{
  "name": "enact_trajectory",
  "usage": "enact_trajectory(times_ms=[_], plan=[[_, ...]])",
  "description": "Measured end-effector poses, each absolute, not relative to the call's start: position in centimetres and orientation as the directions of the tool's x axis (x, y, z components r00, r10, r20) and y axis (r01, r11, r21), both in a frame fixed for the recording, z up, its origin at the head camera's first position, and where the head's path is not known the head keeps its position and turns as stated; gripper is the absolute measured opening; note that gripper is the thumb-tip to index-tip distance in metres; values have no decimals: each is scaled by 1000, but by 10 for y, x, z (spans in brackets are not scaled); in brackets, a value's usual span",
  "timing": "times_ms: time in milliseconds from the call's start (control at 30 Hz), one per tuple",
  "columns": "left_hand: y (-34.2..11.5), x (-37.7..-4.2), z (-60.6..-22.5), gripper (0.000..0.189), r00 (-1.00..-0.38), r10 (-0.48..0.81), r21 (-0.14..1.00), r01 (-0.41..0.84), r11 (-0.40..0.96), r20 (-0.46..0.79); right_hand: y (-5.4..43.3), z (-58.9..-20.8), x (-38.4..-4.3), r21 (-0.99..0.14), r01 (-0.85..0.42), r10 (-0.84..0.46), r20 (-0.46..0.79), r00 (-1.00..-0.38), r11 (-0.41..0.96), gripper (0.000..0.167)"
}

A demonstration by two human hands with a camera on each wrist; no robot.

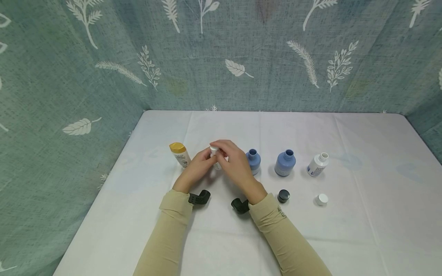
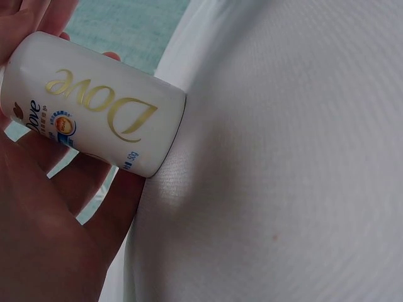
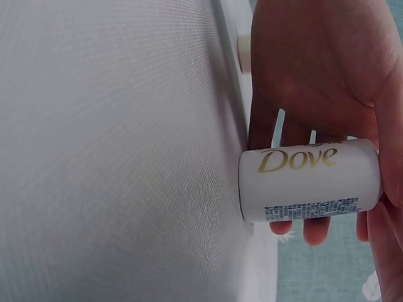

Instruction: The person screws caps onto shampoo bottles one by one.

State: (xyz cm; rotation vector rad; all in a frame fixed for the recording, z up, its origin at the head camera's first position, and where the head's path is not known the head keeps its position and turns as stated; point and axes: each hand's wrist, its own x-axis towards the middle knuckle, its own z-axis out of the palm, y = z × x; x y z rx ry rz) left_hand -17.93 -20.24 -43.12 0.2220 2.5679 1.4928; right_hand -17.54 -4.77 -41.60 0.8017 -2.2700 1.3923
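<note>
A small white Dove bottle (image 1: 217, 166) stands upright with its base on the white cloth, between both hands. My left hand (image 1: 198, 168) grips its body from the left; in the left wrist view the left fingers run behind the bottle (image 2: 94, 104). Over the top, my right hand (image 1: 235, 163) pinches the white cap (image 1: 214, 148) between thumb and fingers. The right wrist view has the right hand (image 3: 385, 251) at the bottle's top end, while the left hand (image 3: 308, 56) wraps round the body. The fingers hide most of the cap in both wrist views.
Left of the hands stands a white bottle with a yellow cap (image 1: 180, 155). To the right are two uncapped blue bottles (image 1: 253, 161) (image 1: 285, 164) and an uncapped white bottle (image 1: 317, 165). A black cap (image 1: 284, 196) and a white cap (image 1: 321, 199) lie nearer on the cloth (image 1: 362, 230).
</note>
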Motion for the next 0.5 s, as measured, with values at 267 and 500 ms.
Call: enact_trajectory(times_ms=[267, 500], plan=[[-192, -165, -404, 35, -970, 233, 879, 54, 473, -65, -48, -415, -175, -685, -625, -266, 567, -780, 375, 25], [-197, -173, -419, 33, -966, 259, 893, 95, 439, -25, -48, -414, -174, -685, -614, -258, 559, -788, 392, 26]])
